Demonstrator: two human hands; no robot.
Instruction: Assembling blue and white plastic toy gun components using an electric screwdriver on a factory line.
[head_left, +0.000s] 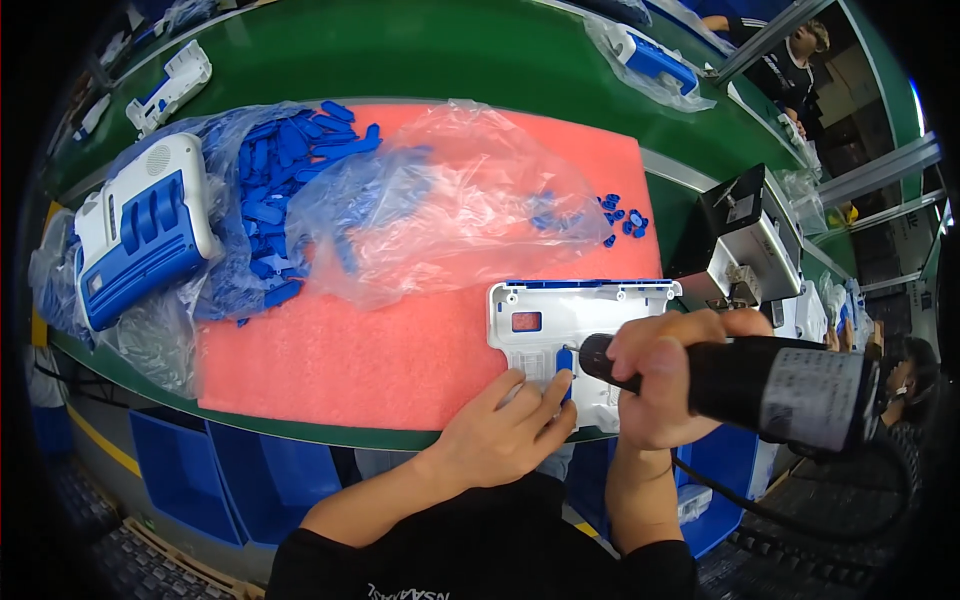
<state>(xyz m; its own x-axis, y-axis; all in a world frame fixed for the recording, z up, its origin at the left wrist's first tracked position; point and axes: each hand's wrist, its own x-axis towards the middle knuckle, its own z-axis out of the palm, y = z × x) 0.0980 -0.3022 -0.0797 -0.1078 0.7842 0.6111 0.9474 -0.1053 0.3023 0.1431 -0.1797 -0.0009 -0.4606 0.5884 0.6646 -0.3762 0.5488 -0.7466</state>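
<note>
Pink mat on grn bench

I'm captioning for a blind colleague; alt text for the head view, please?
A person's right hand holds a black corded tool over a white plastic shell; the left hand touches a blue strip on it. Beyond lie clear plastic and blue parts on a pink mat.

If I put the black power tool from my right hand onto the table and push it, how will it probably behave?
The black power tool may roll, since its body looks rounded. The black cable curving below its rear could tug or turn it. Its body is thick behind a narrower nose, so it is probably rear-heavy.
</note>
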